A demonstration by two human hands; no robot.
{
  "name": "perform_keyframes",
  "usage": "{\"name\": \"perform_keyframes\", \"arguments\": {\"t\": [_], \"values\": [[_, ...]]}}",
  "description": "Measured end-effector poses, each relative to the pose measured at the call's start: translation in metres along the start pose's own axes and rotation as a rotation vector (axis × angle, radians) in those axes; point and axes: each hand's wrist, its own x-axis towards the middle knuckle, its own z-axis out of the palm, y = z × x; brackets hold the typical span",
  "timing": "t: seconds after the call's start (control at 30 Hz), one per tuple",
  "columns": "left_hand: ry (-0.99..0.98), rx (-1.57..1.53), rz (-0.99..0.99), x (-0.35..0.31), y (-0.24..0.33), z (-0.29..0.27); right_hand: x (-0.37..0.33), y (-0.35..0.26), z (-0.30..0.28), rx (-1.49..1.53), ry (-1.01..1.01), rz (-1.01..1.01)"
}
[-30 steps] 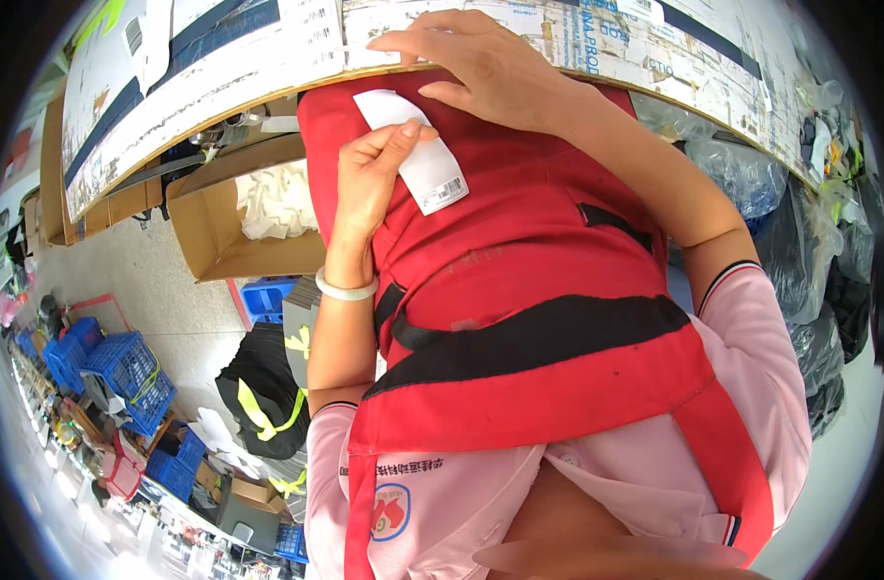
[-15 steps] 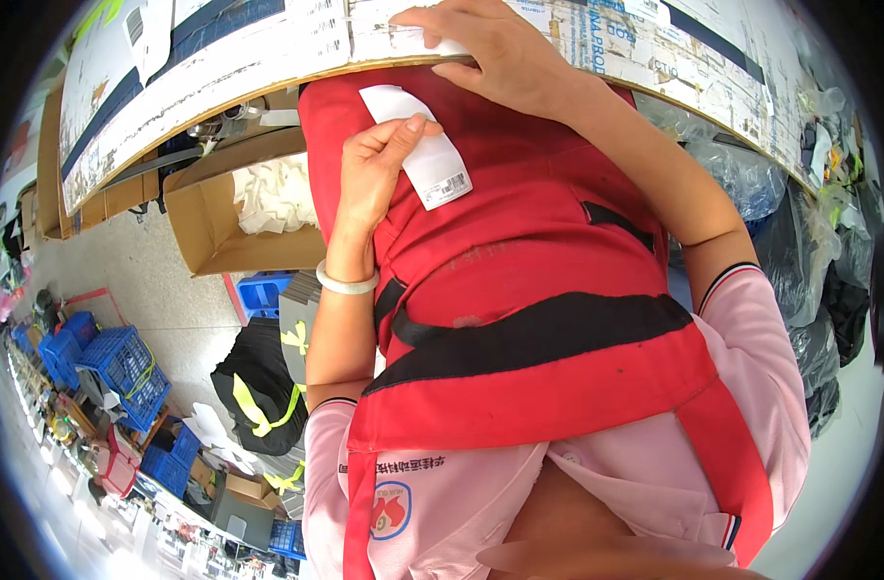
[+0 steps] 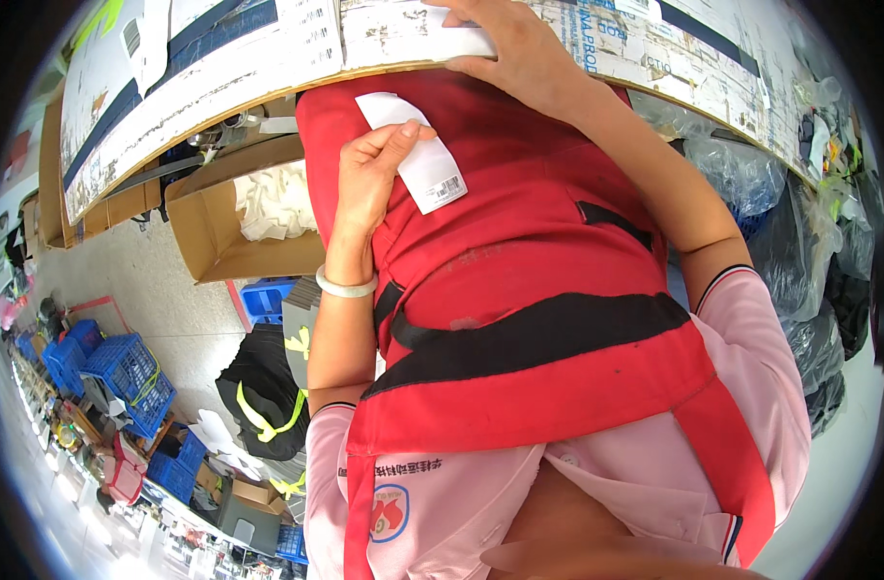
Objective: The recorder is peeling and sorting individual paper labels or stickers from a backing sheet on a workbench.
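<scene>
My left hand (image 3: 366, 179) pinches a white paper label (image 3: 432, 172) between thumb and fingers, in front of my red apron. The label hangs tilted, and a small printed barcode shows near its lower end. My right hand (image 3: 524, 53) rests at the near edge of the worktable (image 3: 403, 46), its thumb apart from the fingers. A white piece (image 3: 471, 42) lies in the gap between thumb and fingers; whether it is another label I cannot tell. Some right fingertips are cut off by the upper rim of the view.
Under the table at left stands an open cardboard box (image 3: 205, 237) with whitish pieces (image 3: 273, 203) inside. Blue plastic crates (image 3: 128, 377) stand farther left on the floor. A black bundle with a yellow tie (image 3: 263, 391) sits beside my left arm. Clear plastic bags (image 3: 741, 179) hang at right.
My right hand has shifted slightly right and up along the table edge, showing more of the white piece. My left hand still holds the label, moved slightly left.
</scene>
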Motion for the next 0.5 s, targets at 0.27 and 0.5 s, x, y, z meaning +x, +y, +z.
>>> {"name": "perform_keyframes", "arguments": {"t": [0.27, 0.5], "values": [[-0.017, -0.002, 0.001, 0.002, -0.003, -0.002, -0.003, 0.002, -0.002, -0.027, -0.006, -0.028], [0.004, -0.014, -0.005, 0.001, -0.003, -0.002, -0.022, 0.013, -0.022, -0.061, -0.002, -0.032]]}}
